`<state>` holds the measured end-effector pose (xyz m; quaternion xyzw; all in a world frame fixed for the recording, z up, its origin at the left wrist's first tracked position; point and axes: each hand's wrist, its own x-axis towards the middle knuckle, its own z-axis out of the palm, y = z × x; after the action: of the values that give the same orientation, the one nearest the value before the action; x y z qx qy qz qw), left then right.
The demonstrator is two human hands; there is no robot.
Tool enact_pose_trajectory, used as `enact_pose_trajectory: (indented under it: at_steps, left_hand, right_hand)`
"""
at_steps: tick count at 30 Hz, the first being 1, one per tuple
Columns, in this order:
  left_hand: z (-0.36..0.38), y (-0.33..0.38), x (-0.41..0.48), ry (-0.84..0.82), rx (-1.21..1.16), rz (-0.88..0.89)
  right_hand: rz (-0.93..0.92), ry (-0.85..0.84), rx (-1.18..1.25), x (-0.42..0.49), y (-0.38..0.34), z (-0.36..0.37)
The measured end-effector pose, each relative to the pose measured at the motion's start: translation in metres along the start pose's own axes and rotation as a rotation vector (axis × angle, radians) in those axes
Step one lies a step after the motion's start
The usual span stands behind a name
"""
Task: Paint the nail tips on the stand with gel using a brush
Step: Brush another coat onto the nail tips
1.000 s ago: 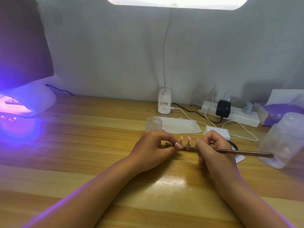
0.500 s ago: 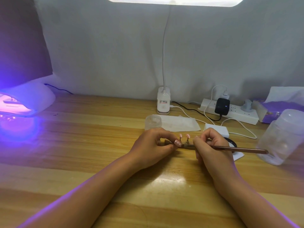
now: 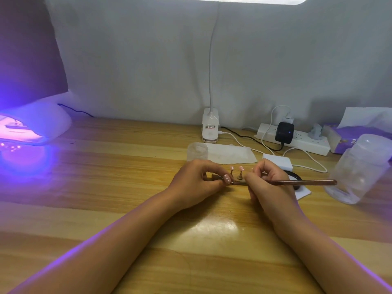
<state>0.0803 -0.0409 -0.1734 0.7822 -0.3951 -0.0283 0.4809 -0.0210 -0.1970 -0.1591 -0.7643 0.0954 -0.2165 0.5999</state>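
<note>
A small nail stand lies on the wooden table between my hands, with pink dotted nail tips raised on little posts. My left hand pinches the stand's left end between thumb and fingers. My right hand grips a long copper-coloured brush like a pen; its handle points right and its bristle end sits at the stand, hidden by my fingers. A small clear gel jar stands just behind my left hand.
A glowing UV nail lamp sits far left. Behind the hands lie a white wipe, a lamp base, a power strip with cables, a white block. A clear plastic jar and tissue pack stand at right.
Both hands stay at the stand; the view has shifted slightly, and the brush in my right hand has barely moved along the nail tips.
</note>
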Motion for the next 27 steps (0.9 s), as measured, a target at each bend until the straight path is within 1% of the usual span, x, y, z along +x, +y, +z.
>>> enact_pose_trajectory:
  at_steps: [4,8,11,16,21,24,27]
  left_hand:
    - [-0.0006,-0.0003,-0.0008,0.004,-0.001,0.001]
    - [0.0006,0.0001,-0.0002,-0.001,0.013,-0.004]
    - [0.0001,0.0017,-0.0008,-0.007,0.018,0.006]
    - [0.0003,-0.0004,-0.0005,0.011,0.004,-0.018]
    - [0.0016,-0.0025,0.0008,0.019,-0.010,-0.016]
    - [0.0020,-0.0024,0.0002,0.015,-0.013,-0.011]
    - [0.0005,-0.0009,-0.0002,0.006,-0.031,0.000]
  right_hand:
    - [-0.030,0.004,0.062,-0.0023,-0.0023,-0.0004]
    - [-0.035,-0.055,-0.009,-0.0031,-0.0029,0.0010]
    - [-0.019,-0.035,-0.053,-0.0010,0.0007,-0.0005]
    - [-0.037,-0.024,0.059,-0.0027,-0.0009,-0.0016]
    - [-0.034,-0.062,0.004,-0.0032,-0.0025,0.0007]
    - [-0.018,-0.012,-0.054,-0.0011,0.0013,0.0004]
    - [-0.010,0.054,-0.061,0.0013,0.0051,-0.0007]
